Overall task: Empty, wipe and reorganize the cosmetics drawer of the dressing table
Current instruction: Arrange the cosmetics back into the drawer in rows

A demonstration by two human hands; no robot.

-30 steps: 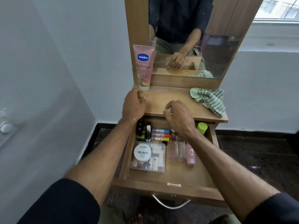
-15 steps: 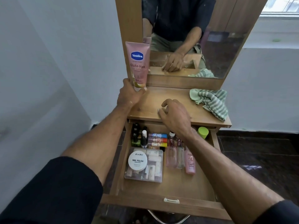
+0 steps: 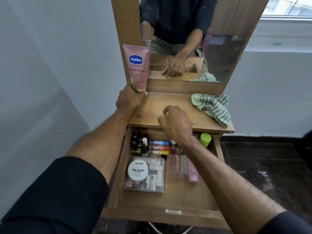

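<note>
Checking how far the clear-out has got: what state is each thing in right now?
Drawer: pulled open, still holding cosmetics.
Vaseline tube: upright on the tabletop, left hand gripping its base.
Right hand: on the tabletop, fingers loosely curled, holding nothing.
Striped cloth: crumpled at the tabletop's right edge.
Clear box: in the drawer, lid closed, nail polish tub on top.
Pink bottle: lying flat in the drawer.

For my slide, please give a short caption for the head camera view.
Left hand grips the pink Vaseline tube on the dressing table top; right hand hovers above the open cosmetics drawer.
</note>
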